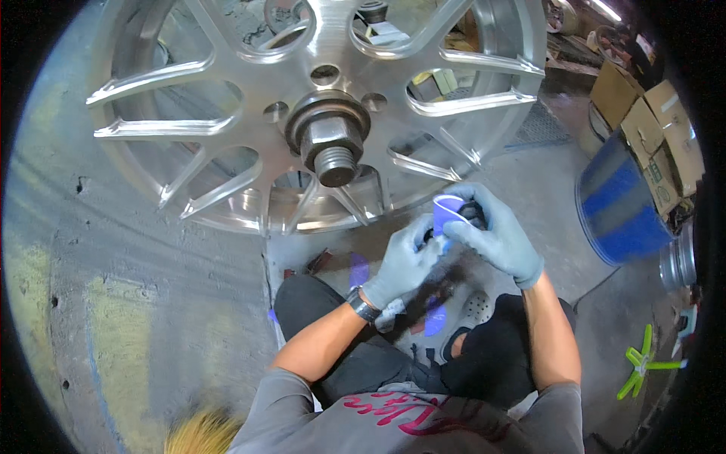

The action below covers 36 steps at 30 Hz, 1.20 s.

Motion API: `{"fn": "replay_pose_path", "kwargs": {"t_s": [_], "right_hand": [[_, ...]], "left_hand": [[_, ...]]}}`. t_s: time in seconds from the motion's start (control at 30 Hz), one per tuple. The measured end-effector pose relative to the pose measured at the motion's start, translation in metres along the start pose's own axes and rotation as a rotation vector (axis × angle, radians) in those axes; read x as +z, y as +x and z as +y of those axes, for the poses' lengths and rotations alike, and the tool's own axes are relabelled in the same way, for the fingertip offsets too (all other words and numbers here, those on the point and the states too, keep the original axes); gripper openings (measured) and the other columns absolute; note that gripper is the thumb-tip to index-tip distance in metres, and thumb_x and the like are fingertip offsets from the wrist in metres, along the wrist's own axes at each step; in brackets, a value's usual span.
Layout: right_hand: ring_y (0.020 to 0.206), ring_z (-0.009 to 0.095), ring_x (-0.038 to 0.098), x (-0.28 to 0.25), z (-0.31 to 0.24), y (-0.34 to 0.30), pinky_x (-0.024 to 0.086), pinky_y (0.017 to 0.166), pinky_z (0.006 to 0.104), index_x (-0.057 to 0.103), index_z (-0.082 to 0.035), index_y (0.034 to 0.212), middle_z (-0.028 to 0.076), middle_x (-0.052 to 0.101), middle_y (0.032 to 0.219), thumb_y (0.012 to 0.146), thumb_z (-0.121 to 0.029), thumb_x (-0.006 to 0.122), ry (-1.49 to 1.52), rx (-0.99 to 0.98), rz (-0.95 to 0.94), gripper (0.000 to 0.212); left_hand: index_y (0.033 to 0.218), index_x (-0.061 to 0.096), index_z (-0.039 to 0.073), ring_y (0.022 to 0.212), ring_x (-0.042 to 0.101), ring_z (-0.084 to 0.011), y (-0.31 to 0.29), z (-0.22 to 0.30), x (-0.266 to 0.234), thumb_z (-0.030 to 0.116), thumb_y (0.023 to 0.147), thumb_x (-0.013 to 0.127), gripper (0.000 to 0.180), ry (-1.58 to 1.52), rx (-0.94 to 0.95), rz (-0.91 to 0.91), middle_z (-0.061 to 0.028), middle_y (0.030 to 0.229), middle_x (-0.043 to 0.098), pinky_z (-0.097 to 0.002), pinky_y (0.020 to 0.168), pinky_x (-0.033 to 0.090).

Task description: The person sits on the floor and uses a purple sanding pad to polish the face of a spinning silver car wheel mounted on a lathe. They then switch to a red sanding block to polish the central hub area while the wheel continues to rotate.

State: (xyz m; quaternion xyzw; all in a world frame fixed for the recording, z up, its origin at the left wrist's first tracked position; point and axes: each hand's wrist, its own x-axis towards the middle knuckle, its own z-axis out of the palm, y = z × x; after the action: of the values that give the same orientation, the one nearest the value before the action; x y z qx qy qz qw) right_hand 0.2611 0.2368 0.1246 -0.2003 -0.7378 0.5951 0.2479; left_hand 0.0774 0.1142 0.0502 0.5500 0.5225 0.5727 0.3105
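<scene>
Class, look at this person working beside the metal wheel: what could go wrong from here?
1. The purple sheet is curled between the left hand and right hand; it might crease or tear.
2. A purple piece lies on the floor near the holed shoe; a foot could slip on it.
3. The right hand seems close to the wheel; a sudden move might knock the knuckles.

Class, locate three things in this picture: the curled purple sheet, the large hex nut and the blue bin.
Purple sheet (440, 219): head view, on its curved face.
Hex nut (324, 137): head view, on one of its flat sides.
Blue bin (616, 198): head view, on its outer wall.
</scene>
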Motion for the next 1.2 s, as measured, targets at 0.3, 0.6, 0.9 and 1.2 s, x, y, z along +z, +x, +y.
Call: {"fn": "replay_pose_path", "kwargs": {"t_s": [0.3, 0.6, 0.9, 1.2], "right_hand": [[0.122, 0.017, 0.07, 0.005, 0.012, 0.008, 0.058, 0.108, 0.0341, 0.055, 0.003, 0.16, 0.013, 0.071, 0.14, 0.105, -0.021, 0.083, 0.241, 0.04, -0.016, 0.066], [0.11, 0.013, 0.07, 0.023, 0.014, 0.009, 0.06, 0.099, 0.0317, 0.06, 0.003, 0.153, 0.008, 0.074, 0.128, 0.107, -0.023, 0.081, 0.302, 0.005, 0.08, 0.057], [0.108, 0.014, 0.073, 0.017, 0.024, 0.011, 0.06, 0.095, 0.0317, 0.066, 0.002, 0.144, 0.009, 0.076, 0.123, 0.111, -0.025, 0.076, 0.347, 0.109, 0.077, 0.044], [0.112, 0.016, 0.073, 0.017, 0.025, 0.011, 0.058, 0.096, 0.0322, 0.064, 0.002, 0.146, 0.01, 0.074, 0.13, 0.109, -0.028, 0.076, 0.379, 0.145, -0.008, 0.049]], "left_hand": [[0.142, 0.068, 0.002, 0.085, 0.07, -0.0219, -0.004, 0.023, -0.005, 0.02, 0.105, 0.078, 0.042, 0.128, -0.013, 0.065, -0.0161, 0.107, 0.076, -0.0394, 0.083, 0.06], [0.157, 0.057, -0.001, 0.104, 0.075, -0.0171, -0.01, 0.014, -0.014, 0.022, 0.117, 0.064, 0.047, 0.089, -0.062, 0.084, -0.0132, 0.122, 0.078, -0.0352, 0.09, 0.062], [0.153, 0.058, -0.002, 0.103, 0.075, -0.0176, -0.014, 0.004, -0.013, 0.04, 0.124, 0.052, 0.052, -0.458, -0.199, 0.12, -0.015, 0.123, 0.077, -0.0355, 0.094, 0.062], [0.139, 0.067, -0.001, 0.098, 0.076, -0.0163, -0.008, 0.003, -0.023, 0.043, 0.123, 0.053, 0.048, -0.511, -0.279, 0.142, -0.0107, 0.113, 0.077, -0.0333, 0.09, 0.061]]}}
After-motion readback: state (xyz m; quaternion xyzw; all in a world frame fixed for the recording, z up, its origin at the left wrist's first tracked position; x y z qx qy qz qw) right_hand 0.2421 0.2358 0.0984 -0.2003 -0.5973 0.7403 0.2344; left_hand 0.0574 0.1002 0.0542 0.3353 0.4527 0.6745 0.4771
